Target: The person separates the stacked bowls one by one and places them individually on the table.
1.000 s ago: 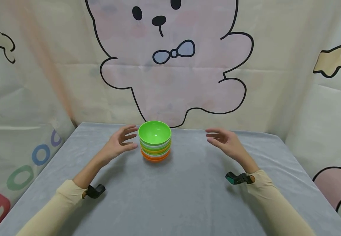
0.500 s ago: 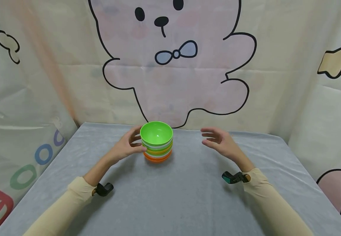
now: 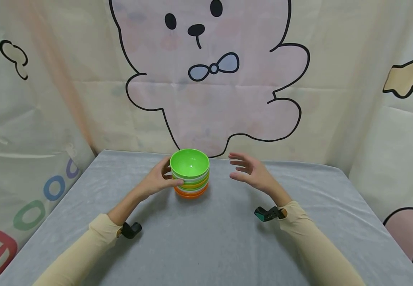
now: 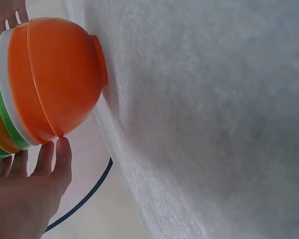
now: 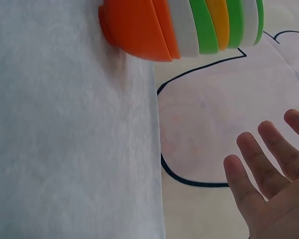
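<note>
A stack of nested plastic bowls [image 3: 190, 165] stands upright on the cloth-covered table, bright green on top, with white, green, yellow and orange ones below. My left hand [image 3: 156, 181] holds the stack from its left side, thumb across the front and fingers reaching behind. The left wrist view shows the fingertips [image 4: 63, 144] touching the side of the lower orange bowl [image 4: 65, 74]. To the right of the stack, apart from it, my right hand [image 3: 255, 173] is held with fingers spread and palm turned towards the bowls. Nothing is in that hand [image 5: 276, 186].
A grey-blue cloth [image 3: 210, 246] covers the table, whose far edge runs just behind the bowls. Beyond it hangs a pale curtain [image 3: 335, 115] printed with a bear, continuing along both sides. A black wrist device [image 3: 130, 230] sits on each arm.
My left hand has moved right onto the stack, and its thumb has come round the front. My right hand has moved left, nearer the bowls. The stack stays put on the table.
</note>
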A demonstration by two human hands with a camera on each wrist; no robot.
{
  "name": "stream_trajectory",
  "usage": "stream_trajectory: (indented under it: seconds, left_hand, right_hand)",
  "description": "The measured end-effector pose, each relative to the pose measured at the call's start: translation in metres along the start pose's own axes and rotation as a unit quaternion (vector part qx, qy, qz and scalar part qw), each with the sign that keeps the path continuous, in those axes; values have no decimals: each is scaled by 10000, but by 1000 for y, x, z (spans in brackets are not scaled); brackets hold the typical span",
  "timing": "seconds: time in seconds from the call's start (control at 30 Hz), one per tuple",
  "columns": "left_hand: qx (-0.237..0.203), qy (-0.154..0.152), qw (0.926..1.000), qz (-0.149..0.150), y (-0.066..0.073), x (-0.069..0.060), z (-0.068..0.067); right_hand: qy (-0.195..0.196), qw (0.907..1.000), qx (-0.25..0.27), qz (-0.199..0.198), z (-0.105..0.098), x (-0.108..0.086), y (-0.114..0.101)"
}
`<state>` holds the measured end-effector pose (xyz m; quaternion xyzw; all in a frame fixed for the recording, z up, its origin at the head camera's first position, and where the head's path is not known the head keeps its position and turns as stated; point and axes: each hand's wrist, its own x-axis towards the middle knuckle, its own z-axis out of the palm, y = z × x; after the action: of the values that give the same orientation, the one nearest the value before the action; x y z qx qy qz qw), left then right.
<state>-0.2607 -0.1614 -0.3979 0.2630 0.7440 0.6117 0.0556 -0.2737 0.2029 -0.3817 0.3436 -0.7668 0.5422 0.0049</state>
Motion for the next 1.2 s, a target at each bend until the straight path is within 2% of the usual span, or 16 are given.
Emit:
stream_trajectory:
  seconds: [0.37, 0.77, 0.9, 1.2]
  left_hand:
    - [173, 28, 9998, -14, 4, 3, 2]
    - [147, 70, 9999, 42, 4, 6, 5]
    - [80, 29, 10000, 47, 3, 7, 5]
    - [34, 7, 10000, 94, 3, 6, 5]
  right_hand:
    - [-156, 9997, 174, -61, 22, 17, 1]
    - [-313, 9984, 316, -339, 47, 41, -2]
    - [-383, 9979, 423, -315, 55, 47, -2]
    - [-412, 9982, 307, -320, 67, 59, -6]
